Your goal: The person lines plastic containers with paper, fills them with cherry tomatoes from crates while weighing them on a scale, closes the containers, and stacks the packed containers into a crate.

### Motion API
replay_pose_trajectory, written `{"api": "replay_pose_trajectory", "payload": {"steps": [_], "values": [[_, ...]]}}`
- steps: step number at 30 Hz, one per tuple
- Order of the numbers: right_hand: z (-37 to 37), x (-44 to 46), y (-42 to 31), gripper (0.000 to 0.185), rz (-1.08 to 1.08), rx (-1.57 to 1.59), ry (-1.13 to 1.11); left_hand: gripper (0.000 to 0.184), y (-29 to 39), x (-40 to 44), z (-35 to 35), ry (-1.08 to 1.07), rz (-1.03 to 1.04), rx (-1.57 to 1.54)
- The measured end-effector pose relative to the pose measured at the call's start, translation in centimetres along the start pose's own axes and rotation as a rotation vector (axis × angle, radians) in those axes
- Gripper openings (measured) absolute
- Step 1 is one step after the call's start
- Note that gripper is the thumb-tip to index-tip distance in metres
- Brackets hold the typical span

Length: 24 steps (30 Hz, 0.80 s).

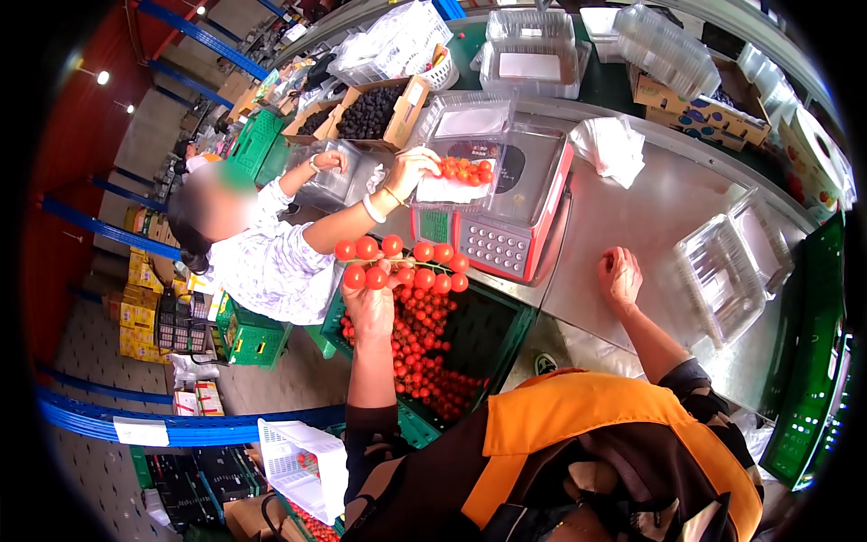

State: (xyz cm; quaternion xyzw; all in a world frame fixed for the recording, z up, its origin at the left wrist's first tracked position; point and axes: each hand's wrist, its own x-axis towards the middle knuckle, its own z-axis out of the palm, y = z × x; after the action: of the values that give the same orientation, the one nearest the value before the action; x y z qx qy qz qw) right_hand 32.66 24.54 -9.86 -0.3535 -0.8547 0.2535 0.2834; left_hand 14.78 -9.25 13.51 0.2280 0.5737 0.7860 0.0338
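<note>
My left hand (pixel 370 312) grips a vine of cherry tomatoes (pixel 392 246), raised above a green crate (pixel 519 330) heaped with loose red tomatoes. Over the bare metal table, my right hand (pixel 619 278) has its fingers curled together, and I see nothing in them. To its right lies an open clear plastic clamshell box (pixel 722 280). Left of it stands a red weighing scale (pixel 506 248). On the scale, another open clamshell box (pixel 465 117) holds cherry tomatoes on a white pad, and a co-worker's hand (pixel 415 172) touches them.
A pile of white pads (pixel 610 149) lies right of the scale. Stacked clear boxes (pixel 530 59) stand at the back, near cartons of dark fruit (pixel 372 113). The co-worker (pixel 262 244) stands at the left. A white basket (pixel 307 470) sits by my left elbow.
</note>
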Motion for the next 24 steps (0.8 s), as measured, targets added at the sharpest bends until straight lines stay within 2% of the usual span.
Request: {"api": "replay_pose_trajectory", "payload": {"steps": [2, 3, 5, 7, 9, 11, 13, 14, 15, 17, 19, 20, 23, 24], "values": [[0.0, 0.0, 0.0, 0.01, -0.008, 0.004, 0.003, 0.016, 1.4, 1.6, 1.1, -0.063, 0.06, 0.047], [0.0, 0.0, 0.0, 0.01, -0.009, 0.003, 0.003, 0.024, 1.7, 2.7, 1.1, -0.069, 0.056, 0.064], [-0.1, 0.0, -0.2, 0.011, -0.011, 0.002, 0.002, 0.027, 1.2, 5.8, 0.6, -0.03, 0.177, 0.217], [-0.3, 0.1, -0.5, 0.012, 0.008, -0.001, -0.024, 0.023, 3.2, 8.3, 3.8, -0.177, 0.333, 0.342], [-0.3, 0.1, -0.5, 0.012, 0.012, -0.01, -0.023, 0.021, 2.9, 11.1, 5.0, -0.181, 0.265, 0.502], [-0.1, 0.1, -0.5, 0.012, 0.003, -0.023, -0.001, 0.024, -1.4, 16.0, 2.5, -0.284, 0.398, 0.723], [-0.3, 0.1, -0.6, 0.012, -0.002, -0.019, 0.007, 0.026, -1.4, 16.7, 4.6, -0.48, 0.556, 1.017], [-0.3, 0.1, -0.7, 0.012, -0.003, -0.017, 0.011, 0.028, -2.8, 17.0, 4.6, -0.525, 0.526, 1.115], [-0.2, 0.1, -0.7, 0.012, -0.001, -0.016, 0.01, 0.021, -4.4, 17.4, 4.3, -0.597, 0.523, 1.303], [-0.1, 0.1, -0.6, 0.012, 0.005, -0.017, 0.009, 0.016, -7.7, 17.8, 3.8, -0.732, 0.453, 1.467], [-0.4, 0.2, -0.9, 0.009, 0.005, -0.012, 0.0, 0.013, -10.1, 17.9, 4.0, -0.798, 0.384, 1.449], [-0.5, 0.2, -0.9, 0.007, 0.005, -0.011, -0.008, 0.011, -10.3, 17.9, 4.6, -0.821, 0.28, 1.385], [-0.4, 0.1, -0.8, 0.009, 0.009, -0.034, -0.036, 0.009, -10.5, 17.5, 4.9, -0.702, 0.112, 1.256], [-0.3, 0.4, -0.8, 0.009, 0.002, -0.037, -0.016, 0.011, -10.8, 17.4, 4.0, -0.691, 0.202, 1.135]]}}
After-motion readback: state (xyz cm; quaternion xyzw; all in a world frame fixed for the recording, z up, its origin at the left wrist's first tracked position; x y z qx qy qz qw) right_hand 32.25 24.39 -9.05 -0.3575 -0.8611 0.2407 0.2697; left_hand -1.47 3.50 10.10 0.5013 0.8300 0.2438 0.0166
